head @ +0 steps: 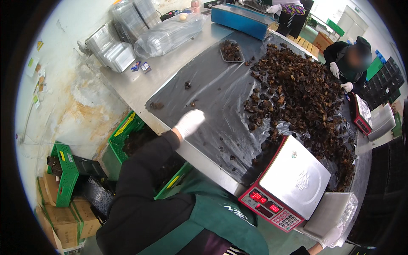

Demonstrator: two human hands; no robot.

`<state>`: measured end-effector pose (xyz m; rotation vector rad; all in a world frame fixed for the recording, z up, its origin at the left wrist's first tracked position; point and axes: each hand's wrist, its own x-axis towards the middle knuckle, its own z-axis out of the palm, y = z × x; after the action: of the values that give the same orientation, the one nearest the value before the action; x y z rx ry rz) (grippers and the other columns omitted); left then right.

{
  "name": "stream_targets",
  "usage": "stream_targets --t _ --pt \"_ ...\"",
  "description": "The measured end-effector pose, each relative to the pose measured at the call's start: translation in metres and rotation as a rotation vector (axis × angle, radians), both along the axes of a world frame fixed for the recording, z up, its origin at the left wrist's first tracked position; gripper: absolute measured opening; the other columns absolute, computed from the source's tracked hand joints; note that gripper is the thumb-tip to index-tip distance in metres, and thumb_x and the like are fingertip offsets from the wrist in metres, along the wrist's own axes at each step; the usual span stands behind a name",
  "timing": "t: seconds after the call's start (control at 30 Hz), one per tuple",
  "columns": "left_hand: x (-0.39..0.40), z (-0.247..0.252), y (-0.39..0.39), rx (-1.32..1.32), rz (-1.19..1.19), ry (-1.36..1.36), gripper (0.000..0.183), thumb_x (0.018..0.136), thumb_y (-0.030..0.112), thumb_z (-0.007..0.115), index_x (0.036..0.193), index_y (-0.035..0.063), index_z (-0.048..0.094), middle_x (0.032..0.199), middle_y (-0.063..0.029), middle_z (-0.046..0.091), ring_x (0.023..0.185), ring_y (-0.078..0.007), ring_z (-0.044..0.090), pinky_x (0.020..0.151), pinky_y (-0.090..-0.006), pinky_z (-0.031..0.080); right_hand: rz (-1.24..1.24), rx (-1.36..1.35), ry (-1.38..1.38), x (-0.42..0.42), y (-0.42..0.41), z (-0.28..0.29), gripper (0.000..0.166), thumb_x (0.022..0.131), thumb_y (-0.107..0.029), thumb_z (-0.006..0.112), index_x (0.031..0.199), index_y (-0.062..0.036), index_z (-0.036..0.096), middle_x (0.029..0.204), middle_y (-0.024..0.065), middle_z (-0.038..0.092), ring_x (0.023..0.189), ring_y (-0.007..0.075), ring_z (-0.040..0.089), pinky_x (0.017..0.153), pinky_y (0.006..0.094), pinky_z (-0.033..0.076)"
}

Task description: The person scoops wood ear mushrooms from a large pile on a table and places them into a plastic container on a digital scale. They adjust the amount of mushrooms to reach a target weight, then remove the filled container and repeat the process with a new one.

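Note:
My left hand (191, 122), in a white glove, is over the near left edge of the dark plastic sheet (210, 86); nothing shows in it, though its finger pose is unclear. At the lower right, my right hand (331, 236), also gloved, grips the side of a stack of clear plastic trays (328, 213). Between my hands stands a red digital scale (296, 175) with a bare metal pan and lit display. Beyond it spreads a large heap of dark brown wood ear mushrooms (296, 86). One clear tray of mushrooms (231, 51) sits at the sheet's far side.
Green crates (122, 127) with dark contents stand below the table's left edge. More stacked trays (111, 47), a plastic-wrapped bundle (169, 35) and a blue-sided machine (242, 20) are at the back. A co-worker's gloved hands (334, 70) are beside the heap, near a second scale (363, 111).

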<state>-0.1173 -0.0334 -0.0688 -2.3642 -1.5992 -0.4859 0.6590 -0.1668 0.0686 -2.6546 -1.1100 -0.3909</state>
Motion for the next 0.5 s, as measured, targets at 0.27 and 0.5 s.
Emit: stream_targets --t 0.27,0.5 --pt "-0.072 0.031 0.103 -0.157 0.508 -0.075 0.051 0.083 0.049 0.063 0.125 0.0196 0.063 0.138 -0.0174 0.049 0.132 -0.0406 0.038 0.108 -0.0587 0.027 0.074 0.052 -0.042 0.034 -0.021 -0.021 0.038 0.099 -0.031 0.039 0.103 0.0008 0.059 0.096 0.0270 0.064 0.088 0.0446 0.060 0.077 0.0501 0.044" --pt "-0.099 0.026 0.064 -0.077 0.458 -0.154 0.027 0.080 0.035 0.066 0.078 0.0084 0.064 0.085 -0.0123 0.059 0.090 -0.0325 0.061 0.077 -0.0448 0.051 0.093 0.122 -0.058 0.017 -0.002 -0.021 0.038 0.100 -0.030 0.041 0.096 0.0039 0.058 0.090 0.0264 0.062 0.082 0.0433 0.059 0.075 0.0479 0.044"
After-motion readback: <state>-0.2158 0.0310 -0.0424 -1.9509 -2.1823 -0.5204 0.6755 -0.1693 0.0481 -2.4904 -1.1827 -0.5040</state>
